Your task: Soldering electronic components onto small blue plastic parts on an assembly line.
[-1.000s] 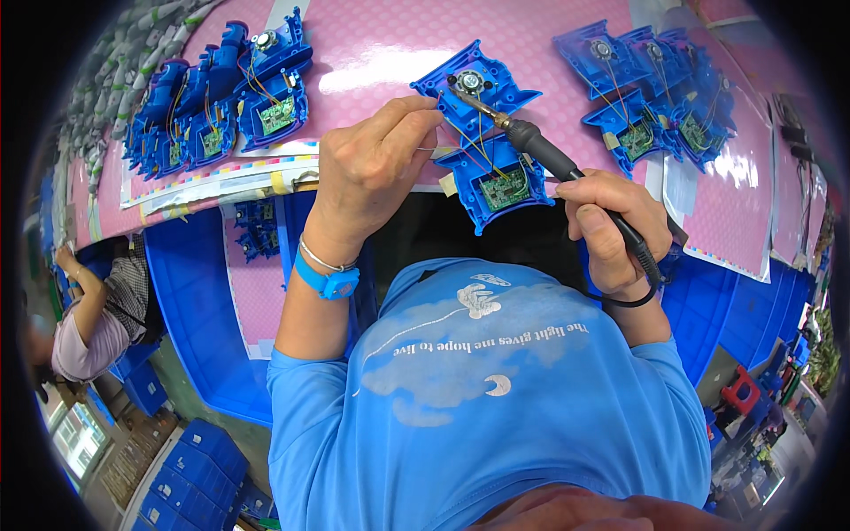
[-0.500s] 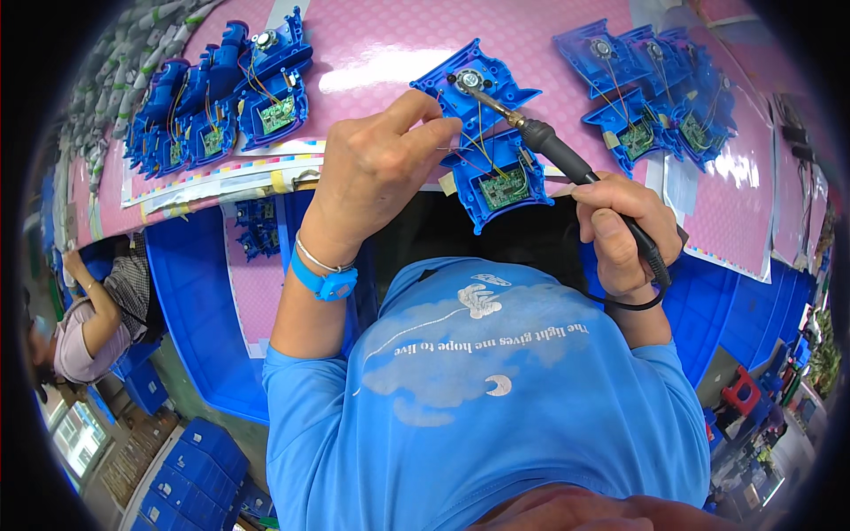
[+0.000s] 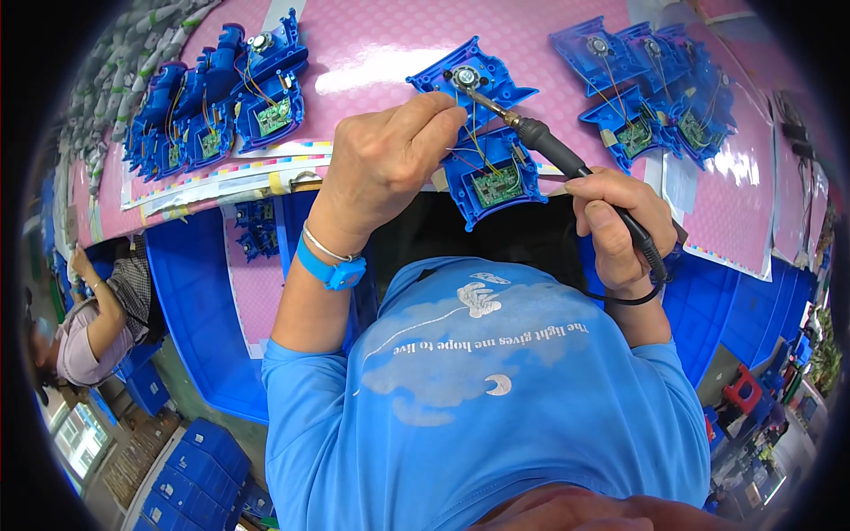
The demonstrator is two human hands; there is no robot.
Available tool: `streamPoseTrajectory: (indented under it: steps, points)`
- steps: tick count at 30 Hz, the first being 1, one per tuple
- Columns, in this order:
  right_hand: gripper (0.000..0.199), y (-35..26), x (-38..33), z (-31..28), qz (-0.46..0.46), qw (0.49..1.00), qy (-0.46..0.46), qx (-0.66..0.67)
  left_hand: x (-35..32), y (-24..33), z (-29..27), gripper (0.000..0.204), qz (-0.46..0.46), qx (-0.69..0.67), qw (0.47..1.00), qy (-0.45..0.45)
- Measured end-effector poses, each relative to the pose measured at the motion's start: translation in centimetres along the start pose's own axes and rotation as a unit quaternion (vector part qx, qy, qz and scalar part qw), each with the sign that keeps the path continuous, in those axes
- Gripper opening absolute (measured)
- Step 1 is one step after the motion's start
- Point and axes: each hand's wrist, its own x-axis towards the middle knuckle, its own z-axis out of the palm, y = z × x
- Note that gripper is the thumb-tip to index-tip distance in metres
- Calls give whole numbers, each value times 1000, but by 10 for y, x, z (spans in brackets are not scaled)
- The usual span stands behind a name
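Observation:
A soldering iron (image 3: 553, 149) is in my right hand (image 3: 622, 230), its fingers wrapped round the dark handle. The iron's tip is at the round speaker (image 3: 466, 78) in the upper part of an opened blue plastic housing (image 3: 505, 88). My left hand (image 3: 390, 159) is closed in a pinch beside the speaker, on what looks like a thin wire; its fingertips partly hide it. Thin red and yellow wires run down to a green circuit board (image 3: 496, 188) in the lower housing half (image 3: 469, 211), which lies at the table's near edge.
Several similar blue housings (image 3: 274, 115) stand in a row at the left, and more housings (image 3: 633, 133) lie at the right. The pink patterned table (image 3: 372, 44) has paper sheets along its edge. Blue bins (image 3: 204, 310) stand below. Another person (image 3: 93, 336) is at the far left.
My left hand has moved slightly up and right, closer to the speaker. The housing has shifted a little to the left, and the soldering iron has moved slightly left with it.

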Motion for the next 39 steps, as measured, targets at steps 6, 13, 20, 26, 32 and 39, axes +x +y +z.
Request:
streamPoseTrajectory:
  steps: [6, 13, 20, 26, 32, 39]
  points:
    - [19, 4, -1, 2, -5, 1000, 10, 2, -1, -1, 4, 22, -3, 3, 1000, 7]
    - [18, 4, 1, 3, -4, 1000, 13, 2, 0, -4, 7, 22, -1, 1, 1000, 9]
    - [23, 3, 2, 1, -14, 1000, -8, -11, 0, -2, 4, 22, -15, 4, 1000, -2]
    - [22, 1, -1, -1, -22, 999, 20, 29, 2, 1, 1, 20, -46, -3, 998, -33]
    - [22, 2, -3, -1, -18, 999, 25, 32, 2, 0, 3, 21, -52, -11, 998, -28]
    - [21, 3, -1, -1, -26, 999, 22, 40, 4, -2, 5, 22, -41, -37, 998, -3]
